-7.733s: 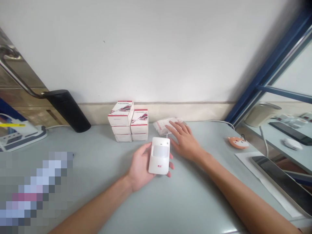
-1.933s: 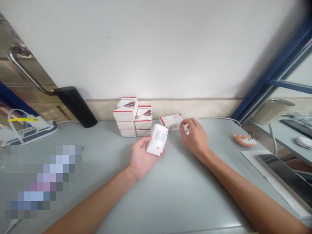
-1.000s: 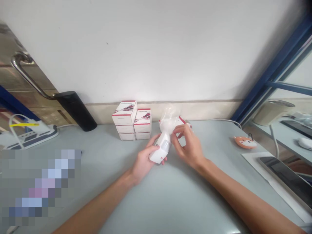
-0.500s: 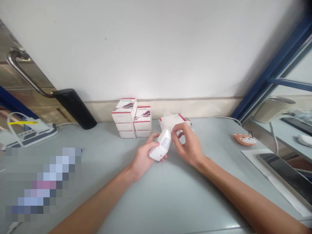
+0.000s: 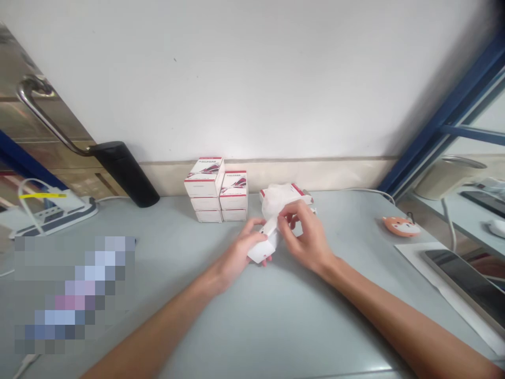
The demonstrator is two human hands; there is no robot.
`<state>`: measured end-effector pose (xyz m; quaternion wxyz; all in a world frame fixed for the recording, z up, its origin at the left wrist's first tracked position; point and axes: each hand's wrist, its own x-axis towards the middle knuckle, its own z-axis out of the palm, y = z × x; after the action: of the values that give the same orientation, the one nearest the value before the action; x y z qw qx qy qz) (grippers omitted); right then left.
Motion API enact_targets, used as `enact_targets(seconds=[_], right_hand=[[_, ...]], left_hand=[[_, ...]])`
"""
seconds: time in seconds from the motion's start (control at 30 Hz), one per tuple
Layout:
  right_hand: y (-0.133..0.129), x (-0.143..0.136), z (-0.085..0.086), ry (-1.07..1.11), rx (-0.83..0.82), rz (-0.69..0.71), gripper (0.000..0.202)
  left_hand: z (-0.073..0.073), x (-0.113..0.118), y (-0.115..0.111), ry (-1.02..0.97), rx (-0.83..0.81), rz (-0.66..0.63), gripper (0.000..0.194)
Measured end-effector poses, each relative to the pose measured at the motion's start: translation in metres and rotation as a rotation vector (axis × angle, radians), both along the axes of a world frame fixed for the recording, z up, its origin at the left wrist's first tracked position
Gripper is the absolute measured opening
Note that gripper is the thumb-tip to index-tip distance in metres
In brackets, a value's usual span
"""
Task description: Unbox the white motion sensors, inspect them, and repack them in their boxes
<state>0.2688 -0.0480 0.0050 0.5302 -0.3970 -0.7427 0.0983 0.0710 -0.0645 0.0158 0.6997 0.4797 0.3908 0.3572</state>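
My left hand (image 5: 238,256) is closed around a small white motion sensor (image 5: 262,249), with the thumb lying across its front. The sensor is tilted, its upper end pointing away and to the right. My right hand (image 5: 305,231) is in a pinch, its fingertips against the sensor's upper right edge; what lies between them is too small to make out. Just behind the hands is a crumpled, whitish plastic bag (image 5: 276,197), lying against a white and red box (image 5: 299,194).
Several white and red boxes (image 5: 204,177) are stacked against the wall, left of the hands. A black bottle (image 5: 126,173) and a power strip (image 5: 55,218) stand farther left. To the right lie an orange animal-faced pouch (image 5: 401,227) and a phone (image 5: 465,284) on white paper (image 5: 418,263).
The sensor has turned in my left hand, so its front window shows less. My right fingertips now overlap its upper edge. The whole view has shifted slightly.
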Motion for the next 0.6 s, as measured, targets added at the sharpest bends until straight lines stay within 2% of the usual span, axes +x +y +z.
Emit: enact_targets(seconds=[0.17,0.3,0.47,0.6], right_hand=[[0.0,0.001,0.002,-0.039,0.061,0.009,0.011],[0.0,0.0,-0.002,-0.122,0.008,0.123,0.012],[-0.003,-0.001,-0.001,-0.133,-0.081,0.199,0.012],[-0.007,-0.001,0.006,-0.042,-0.18,0.256,0.007]], left_hand=[[0.005,0.004,0.002,-0.258,-0.159,0.081,0.028],[0.012,0.006,0.004,-0.443,-0.226,0.168,0.023],[0.013,0.007,0.002,-0.46,-0.153,0.243,0.03],[0.013,0.005,0.001,-0.423,-0.09,0.209,0.035]])
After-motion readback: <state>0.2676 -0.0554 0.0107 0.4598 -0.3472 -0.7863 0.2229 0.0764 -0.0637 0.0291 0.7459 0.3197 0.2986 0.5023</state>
